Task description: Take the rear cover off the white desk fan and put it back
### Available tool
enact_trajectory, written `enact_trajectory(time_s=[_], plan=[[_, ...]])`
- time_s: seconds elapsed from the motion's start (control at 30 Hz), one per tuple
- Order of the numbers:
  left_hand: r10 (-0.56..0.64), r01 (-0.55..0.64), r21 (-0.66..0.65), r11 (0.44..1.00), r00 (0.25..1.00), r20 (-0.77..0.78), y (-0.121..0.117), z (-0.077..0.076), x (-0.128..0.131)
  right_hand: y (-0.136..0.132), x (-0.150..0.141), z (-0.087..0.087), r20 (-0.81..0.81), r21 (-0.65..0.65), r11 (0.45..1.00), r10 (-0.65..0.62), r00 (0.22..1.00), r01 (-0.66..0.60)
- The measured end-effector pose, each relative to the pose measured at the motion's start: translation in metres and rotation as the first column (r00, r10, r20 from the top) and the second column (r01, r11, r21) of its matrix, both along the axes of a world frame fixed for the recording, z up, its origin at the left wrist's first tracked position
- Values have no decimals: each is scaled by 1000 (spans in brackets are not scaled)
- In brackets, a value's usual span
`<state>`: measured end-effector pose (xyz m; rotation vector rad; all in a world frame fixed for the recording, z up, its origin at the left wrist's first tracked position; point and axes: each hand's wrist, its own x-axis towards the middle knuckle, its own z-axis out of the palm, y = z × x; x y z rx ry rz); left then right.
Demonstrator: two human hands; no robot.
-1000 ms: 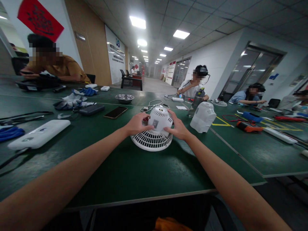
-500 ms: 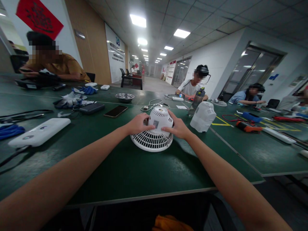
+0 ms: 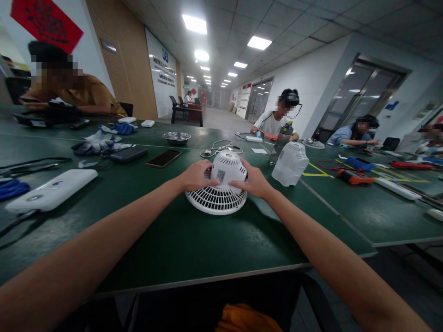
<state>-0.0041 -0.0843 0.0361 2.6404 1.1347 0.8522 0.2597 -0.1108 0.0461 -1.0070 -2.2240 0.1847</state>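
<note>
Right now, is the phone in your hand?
No, the phone lies on the green table, and both hands hold the white fan.

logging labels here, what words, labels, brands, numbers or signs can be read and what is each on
"6", probably, though blurred: on the white power bank
Label on the white domed housing: too small to read
Lettering on the wall panel: too blurred
Red paper sign: too blurred
Red-framed board, blue wall mark: too small
</note>
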Motion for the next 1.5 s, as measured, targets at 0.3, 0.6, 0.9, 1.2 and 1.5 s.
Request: enact_trajectory(time_s=[0.3,0.6,0.9,1.2,1.5], plan=[[-112,145,-122,982,963,245,-11,-1,-4,-14,-3,6,-67,-169,978,112,991,-122],[-166,177,-31,984,959,228,-24,0,11,-15,-6,6,-154,-267,939,179,972,-216],[-86,80,37,996,981,176,-22,2,13,-14,-6,8,-102,-256,947,171,980,-192],[-188,192,-2,981,964,189,-18,2,10,-14,-6,8,-81,-248,950,174,981,-189],[-175,180,-14,984,969,172,-6,-5,2,-17,-8,7,-41,-187,973,133,990,-138]])
